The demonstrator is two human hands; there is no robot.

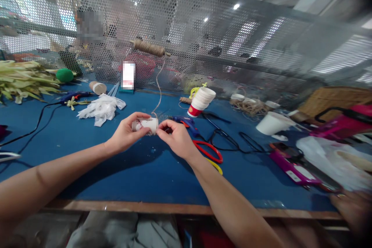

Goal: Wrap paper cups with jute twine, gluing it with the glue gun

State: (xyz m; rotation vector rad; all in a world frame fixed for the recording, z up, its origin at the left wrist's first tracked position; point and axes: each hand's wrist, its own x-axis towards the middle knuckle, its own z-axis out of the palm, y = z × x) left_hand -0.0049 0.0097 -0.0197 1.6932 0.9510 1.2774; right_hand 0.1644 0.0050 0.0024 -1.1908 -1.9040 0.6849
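1. Two bare hands meet above the blue desk (139, 188), head view. Printed paper cup (142, 124) lies on its side between them, raised off the surface.
2. Left hand (130, 131): grip closed around the cup, thumb on the near side, fingers over the top.
3. Right hand (175, 135): grip narrow, thumb and forefinger at the cup's right end. Cannot tell whether they close on twine, on the edge, or on nothing.
4. Thin twine (158, 81) drops from the spool (148, 48), which is mounted at the perforated screen (232, 42), down to that same end of the cup.
5. Progress, as judged: twine drawn out and brought to the cup; strand uncut. Printed side largely bare, so the work seems early. Any fastening at the edge is too small to make out. Most of the twine remains on the spool.
6. Nearby: red-handled scissors (216, 157) and a blue tool (190, 124) beside the right hand; stacked cups (202, 100) behind; crumpled white material (101, 108) beyond the left hand.
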